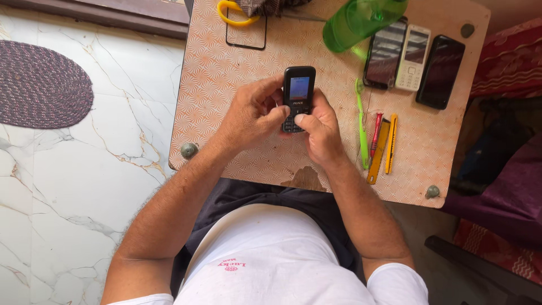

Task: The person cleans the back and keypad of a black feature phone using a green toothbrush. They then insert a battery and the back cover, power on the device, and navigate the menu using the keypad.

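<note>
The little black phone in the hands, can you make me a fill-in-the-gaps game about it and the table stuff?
1. Both hands, the left hand and the right hand, hold a small black ____ with a lit screen.
2. The toothbrush lying right of the hands is ____ in colour.
3. At the table's far right lie ____ more phones side by side.
4. The bottle lying at the top is ____.

Missing words: phone; green; three; green

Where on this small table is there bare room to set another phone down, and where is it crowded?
Bare patches: the table's left part, between the left hand and the left edge; and the near right corner, beyond the yellow ruler. Crowded: the far right, with three phones and the green bottle.
</note>
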